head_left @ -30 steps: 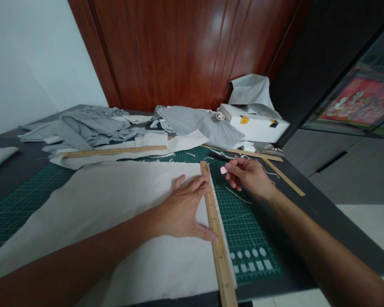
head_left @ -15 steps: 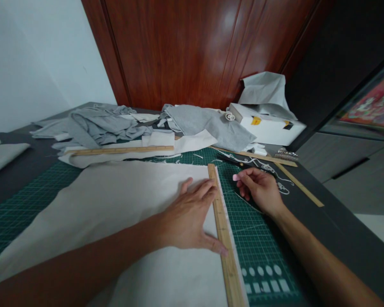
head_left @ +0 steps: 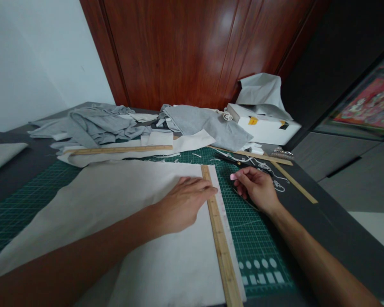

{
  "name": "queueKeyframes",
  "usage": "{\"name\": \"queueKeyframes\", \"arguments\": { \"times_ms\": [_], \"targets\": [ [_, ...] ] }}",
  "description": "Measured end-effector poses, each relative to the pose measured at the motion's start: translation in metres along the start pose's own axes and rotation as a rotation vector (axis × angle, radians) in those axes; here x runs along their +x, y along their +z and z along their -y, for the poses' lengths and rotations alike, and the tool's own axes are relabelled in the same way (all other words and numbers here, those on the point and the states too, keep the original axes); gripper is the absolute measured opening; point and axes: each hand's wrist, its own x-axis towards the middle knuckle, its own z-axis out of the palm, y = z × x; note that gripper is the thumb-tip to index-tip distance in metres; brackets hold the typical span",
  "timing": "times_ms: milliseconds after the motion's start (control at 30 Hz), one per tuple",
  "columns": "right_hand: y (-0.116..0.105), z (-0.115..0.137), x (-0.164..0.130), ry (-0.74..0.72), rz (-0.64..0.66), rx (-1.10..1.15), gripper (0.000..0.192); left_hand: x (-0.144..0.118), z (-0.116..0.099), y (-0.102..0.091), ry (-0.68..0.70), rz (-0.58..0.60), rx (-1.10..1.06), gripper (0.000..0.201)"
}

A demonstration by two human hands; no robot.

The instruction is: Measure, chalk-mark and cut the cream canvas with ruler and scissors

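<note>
A wooden ruler (head_left: 220, 241) lies lengthwise on a sheet of off-white cloth (head_left: 115, 204), a little in from the cloth's right edge. My left hand (head_left: 186, 202) is closed at the ruler's upper part, fingers pressed together over it, with the thumb side towards the ruler's right edge. Above the green cutting mat (head_left: 252, 238), to the right of the cloth, my right hand (head_left: 257, 187) pinches a small pink piece of tailor's chalk (head_left: 233, 176). Black scissors (head_left: 233, 162) lie just behind that hand, partly covered by it.
Grey fabric scraps (head_left: 96, 123) heap along the back, beside a white box (head_left: 265, 128). A second wooden ruler (head_left: 121, 149) rests on a cloth strip. Further wooden strips (head_left: 294, 181) and white cord (head_left: 279, 186) lie on the right. A cabinet (head_left: 333, 162) stands beyond the table's right side.
The ruler has shifted left, away from the cloth's right edge, showing a wider strip of cloth. My left hand's spread fingers have drawn together on the ruler. My right hand keeps the chalk.
</note>
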Motion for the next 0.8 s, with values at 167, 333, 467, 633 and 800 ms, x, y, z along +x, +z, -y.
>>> {"name": "queueKeyframes", "arguments": {
  "times_ms": [167, 333, 467, 633, 800],
  "targets": [
    [-0.0010, -0.0016, 0.0009, -0.006, -0.003, 0.003, 0.022, 0.0008, 0.0060, -0.0034, -0.003, 0.020, 0.025, 0.065],
    [-0.0016, -0.0028, 0.0008, -0.021, -0.001, 0.003, 0.022, 0.0015, 0.0088, -0.0052, 0.008, 0.041, 0.061, 0.067],
    [-0.0011, -0.0030, 0.0005, -0.021, 0.001, 0.001, 0.022, 0.0028, 0.0096, -0.0044, 0.017, 0.047, 0.096, 0.065],
    [0.0000, -0.0004, -0.0007, -0.017, 0.000, -0.010, 0.023, 0.0032, 0.0091, -0.0030, 0.019, 0.036, 0.112, 0.062],
    [0.0014, 0.0044, -0.0031, -0.018, -0.003, -0.021, 0.025, 0.0028, 0.0074, -0.0014, 0.018, 0.008, 0.116, 0.058]
  ]
}}
